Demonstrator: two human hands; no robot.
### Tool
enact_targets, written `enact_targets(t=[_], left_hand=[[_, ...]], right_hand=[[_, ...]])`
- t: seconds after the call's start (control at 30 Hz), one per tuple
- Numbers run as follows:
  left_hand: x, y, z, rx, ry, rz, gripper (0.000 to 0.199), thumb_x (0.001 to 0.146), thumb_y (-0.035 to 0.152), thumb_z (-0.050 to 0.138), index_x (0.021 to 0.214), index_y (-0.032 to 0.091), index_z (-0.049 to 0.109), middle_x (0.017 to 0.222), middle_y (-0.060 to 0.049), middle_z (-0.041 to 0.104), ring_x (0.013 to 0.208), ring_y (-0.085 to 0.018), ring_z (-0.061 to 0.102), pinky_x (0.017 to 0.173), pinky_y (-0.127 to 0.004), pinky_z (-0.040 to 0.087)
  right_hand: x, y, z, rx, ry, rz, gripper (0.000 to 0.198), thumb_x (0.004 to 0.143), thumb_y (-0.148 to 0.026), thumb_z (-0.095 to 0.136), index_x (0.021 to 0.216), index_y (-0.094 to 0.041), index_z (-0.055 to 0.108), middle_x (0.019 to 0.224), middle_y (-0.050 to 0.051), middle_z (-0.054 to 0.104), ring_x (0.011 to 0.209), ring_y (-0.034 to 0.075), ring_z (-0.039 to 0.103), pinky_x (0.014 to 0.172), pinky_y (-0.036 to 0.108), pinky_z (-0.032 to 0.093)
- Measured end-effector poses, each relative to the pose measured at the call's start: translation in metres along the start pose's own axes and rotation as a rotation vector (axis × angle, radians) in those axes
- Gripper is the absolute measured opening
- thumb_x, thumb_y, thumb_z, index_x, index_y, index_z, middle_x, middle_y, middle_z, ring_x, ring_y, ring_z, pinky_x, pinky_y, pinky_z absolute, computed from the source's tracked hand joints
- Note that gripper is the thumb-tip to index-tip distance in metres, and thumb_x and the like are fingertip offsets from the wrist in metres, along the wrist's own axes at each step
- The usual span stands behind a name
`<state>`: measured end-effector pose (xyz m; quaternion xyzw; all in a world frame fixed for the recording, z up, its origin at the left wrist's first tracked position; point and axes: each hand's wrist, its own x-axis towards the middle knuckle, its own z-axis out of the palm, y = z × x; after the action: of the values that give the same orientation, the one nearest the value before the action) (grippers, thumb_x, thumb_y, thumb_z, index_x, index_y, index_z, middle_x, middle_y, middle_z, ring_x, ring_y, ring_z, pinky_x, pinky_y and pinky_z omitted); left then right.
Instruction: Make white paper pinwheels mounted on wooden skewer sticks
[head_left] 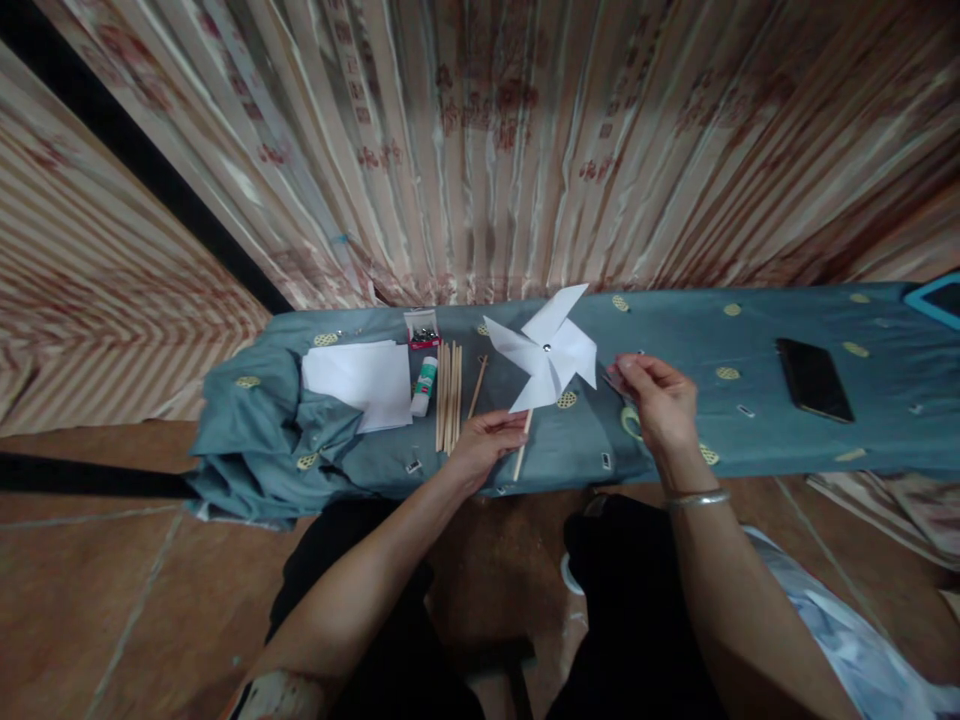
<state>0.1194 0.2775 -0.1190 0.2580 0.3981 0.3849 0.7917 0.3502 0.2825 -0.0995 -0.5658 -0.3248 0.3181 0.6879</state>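
A white paper pinwheel (553,362) with a shiny round pin at its centre is fixed on a thin wooden stick (519,460). The fingers of my left hand (486,448) are closed on that stick, just below the blades. My right hand (661,398) is to the right of the pinwheel, apart from it, its thumb and forefinger pinched together. Whatever is between those fingertips is too small to make out. Partly hidden under my right hand is a pair of scissors with a pale green handle (631,421).
Left of the pinwheel are a loose stick (478,387), several wooden sticks (448,400), a glue stick (424,387), a small red box of pins (422,331) and white paper sheets (358,375). A dark phone (814,380) lies rightward on the cloth-covered table (675,335). A curtain hangs behind.
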Motion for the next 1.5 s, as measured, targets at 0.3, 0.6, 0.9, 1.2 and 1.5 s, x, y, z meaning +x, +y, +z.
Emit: enact_targets(t=[0.3,0.6,0.9,1.2,1.5], left_hand=[[0.000,0.000,0.000,0.033,-0.032,-0.009,0.045,0.038,0.015,0.091,0.082,0.015,0.078,0.077,-0.003,0.074,0.070,-0.011,0.063,0.073,-0.026,0.049],[0.001,0.001,0.000,0.023,0.002,0.030,0.041,0.039,0.015,0.090,0.078,0.016,0.077,0.074,-0.002,0.072,0.068,-0.011,0.063,0.074,-0.028,0.050],[0.004,-0.001,-0.001,0.006,0.039,0.053,0.039,0.040,0.012,0.089,0.077,0.016,0.077,0.073,-0.002,0.072,0.069,-0.011,0.063,0.074,-0.027,0.050],[0.004,0.000,0.001,-0.008,0.061,0.072,0.043,0.034,0.015,0.091,0.076,0.016,0.077,0.071,-0.001,0.072,0.067,-0.011,0.062,0.071,-0.026,0.049],[0.004,-0.001,-0.001,0.003,0.060,0.088,0.043,0.037,0.017,0.091,0.078,0.017,0.077,0.074,-0.002,0.072,0.069,-0.012,0.063,0.073,-0.027,0.048]], right_hand=[[0.001,0.008,0.002,-0.109,-0.082,0.030,0.027,0.058,-0.043,0.086,0.074,-0.024,0.077,0.070,-0.001,0.073,0.061,0.012,0.059,0.065,0.030,0.051],[-0.007,0.002,0.009,-0.100,-0.119,0.109,0.023,0.052,-0.036,0.089,0.066,-0.023,0.075,0.060,-0.001,0.069,0.055,0.011,0.056,0.058,0.029,0.048],[-0.014,-0.002,0.015,-0.078,-0.180,0.179,0.033,0.045,-0.045,0.092,0.062,-0.023,0.074,0.056,-0.001,0.067,0.052,0.010,0.055,0.054,0.026,0.046],[-0.022,-0.002,0.022,-0.059,-0.252,0.224,0.033,0.047,-0.045,0.092,0.062,-0.021,0.075,0.056,0.000,0.067,0.050,0.009,0.053,0.054,0.026,0.045],[-0.030,0.001,0.029,-0.068,-0.323,0.265,0.038,0.046,-0.052,0.091,0.062,-0.022,0.074,0.059,0.002,0.070,0.051,0.011,0.056,0.054,0.028,0.047]])
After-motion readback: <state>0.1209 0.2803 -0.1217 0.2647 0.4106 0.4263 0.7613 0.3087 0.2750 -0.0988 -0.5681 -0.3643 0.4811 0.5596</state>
